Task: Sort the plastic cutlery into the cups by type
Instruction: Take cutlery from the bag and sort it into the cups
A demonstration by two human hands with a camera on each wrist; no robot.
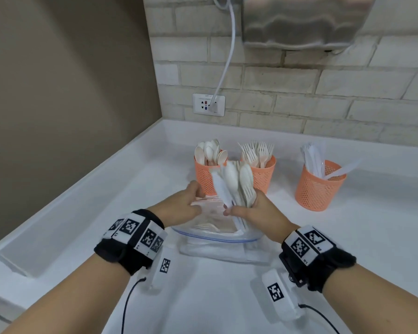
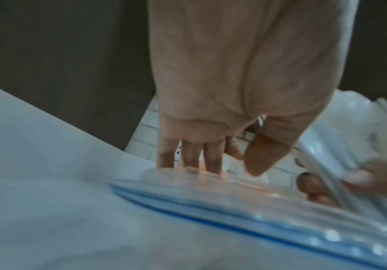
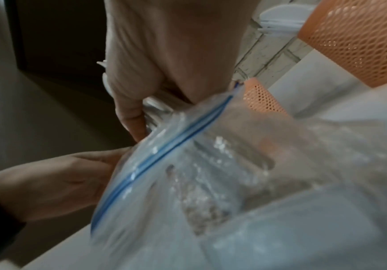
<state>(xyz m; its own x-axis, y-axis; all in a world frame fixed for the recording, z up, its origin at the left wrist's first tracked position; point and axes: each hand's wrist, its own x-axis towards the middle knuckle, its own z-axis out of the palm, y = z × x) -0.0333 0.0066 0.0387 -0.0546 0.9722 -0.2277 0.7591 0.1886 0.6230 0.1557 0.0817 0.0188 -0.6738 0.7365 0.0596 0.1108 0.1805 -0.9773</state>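
My right hand [image 1: 249,210] grips a mixed bundle of white cutlery [image 1: 234,184], spoons, forks and wrapped pieces, held upright above a clear zip bag [image 1: 217,235] with a blue seal. My left hand [image 1: 191,203] reaches over the bag's far side with fingers straight, touching the bag [image 2: 234,197]. Three orange mesh cups stand behind: the spoon cup [image 1: 204,174] on the left, the fork cup [image 1: 263,172] in the middle, the knife cup [image 1: 319,186] on the right. The bundle [image 3: 157,107] shows under my right hand's fingers [image 3: 132,118].
The white counter [image 1: 227,297] runs to a brick wall with a socket [image 1: 208,104] and a cable. A metal hand dryer [image 1: 299,20] hangs above. A brown wall closes the left side. A second flat bag [image 1: 203,251] lies under the zip bag.
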